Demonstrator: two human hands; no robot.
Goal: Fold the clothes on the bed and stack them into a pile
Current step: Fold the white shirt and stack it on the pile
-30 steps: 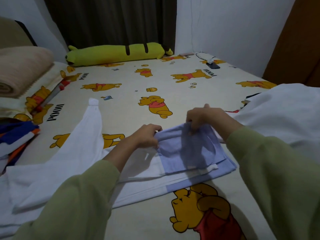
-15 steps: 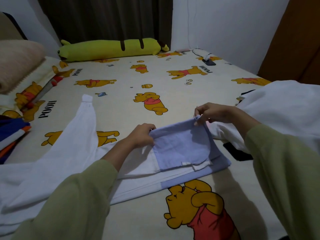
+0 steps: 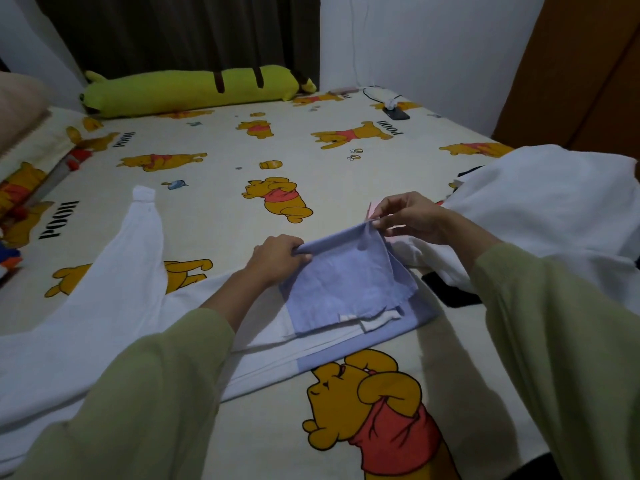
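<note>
Fold step in hand: the blue sleeve (image 3: 346,282) of a white-and-blue shirt (image 3: 263,344) is held up by its top edge, near the middle of the bed (image 3: 221,202). The left corner is gripped by the left hand (image 3: 278,259) with fingers curled round the cloth; the right corner is pinched by the right hand (image 3: 408,220) between thumb and fingertips, other fingers loosely spread. The shirt body lies flat below, partly folded, blue hem toward the camera. A white garment (image 3: 104,282) is spread to the left, touching the shirt, and a white heap (image 3: 554,209) sits to the right, both judged not yet folded. No finished pile is seen. Next move likely calls for the sleeve to be laid flat across the body, edges squared, then a halving fold. Readable writing: "POOH" printed on the sheet (image 3: 59,220), repeated.
</note>
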